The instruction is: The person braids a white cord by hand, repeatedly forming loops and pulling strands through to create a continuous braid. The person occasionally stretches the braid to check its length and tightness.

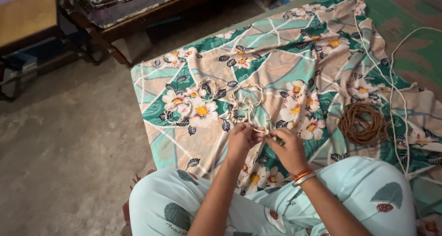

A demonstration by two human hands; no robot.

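Hands at work on pale cord (260,130): left hand (240,140) and right hand (287,148) both pinch it above the floral cloth (276,66); knotted loops (245,102) lie finished, brown coil (363,123) untouched.

1. You have a floral cloth of teal, beige and white (294,56) spread flat on the grey concrete floor (69,148).
2. A brown coil of thin rings (363,123) lies on the cloth's right part.
3. A dark wooden bench frame (138,20) stands beyond the cloth's far edge.
4. A green mat (414,38) lies under the cloth's far right corner.
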